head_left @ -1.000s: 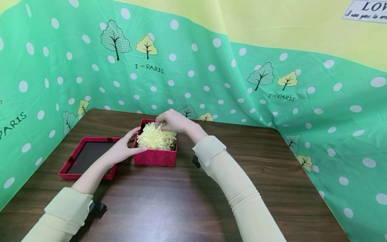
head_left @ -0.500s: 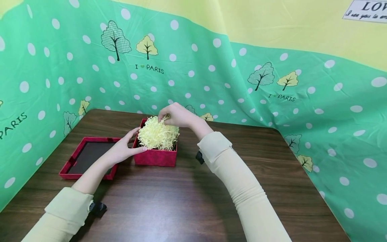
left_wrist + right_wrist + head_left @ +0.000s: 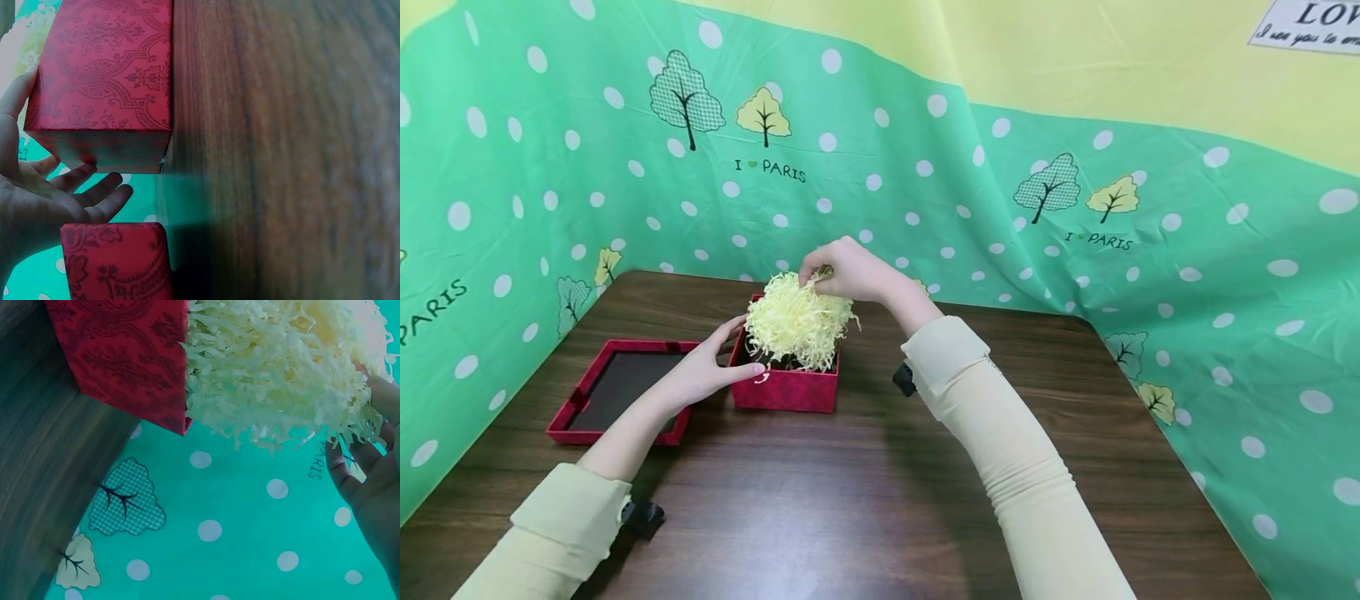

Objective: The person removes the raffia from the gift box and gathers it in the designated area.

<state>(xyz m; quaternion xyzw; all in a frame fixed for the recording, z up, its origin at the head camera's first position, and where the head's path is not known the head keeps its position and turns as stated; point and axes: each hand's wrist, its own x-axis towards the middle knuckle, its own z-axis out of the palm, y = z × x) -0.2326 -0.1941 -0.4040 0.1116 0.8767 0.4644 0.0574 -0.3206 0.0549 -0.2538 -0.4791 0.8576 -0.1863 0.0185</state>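
My right hand (image 3: 857, 271) pinches a clump of pale yellow shredded paper (image 3: 797, 321) from above. The clump bulges over the rim of a red patterned box (image 3: 786, 392), its lower part still inside the box opening. In the right wrist view the shredded paper (image 3: 269, 369) stands out past the box edge, and fingers of the right hand (image 3: 375, 456) curl at its far side. My left hand (image 3: 700, 375) rests on the box's near left corner, thumb on the front rim. Its fingers spread fairly straight along the side of the box (image 3: 103, 69) in the left wrist view.
A red-rimmed lid (image 3: 613, 348) with a dark inside lies upturned to the left of the box, partly under the left forearm. Dark wood table (image 3: 820, 500) stretches in front and to the right. A green dotted curtain (image 3: 865, 192) hangs behind the table.
My right hand has moved up and slightly right, drawing the shredded paper higher out of the box. A loose strand now hangs by the left thumb. The left hand, box and lid stay put.
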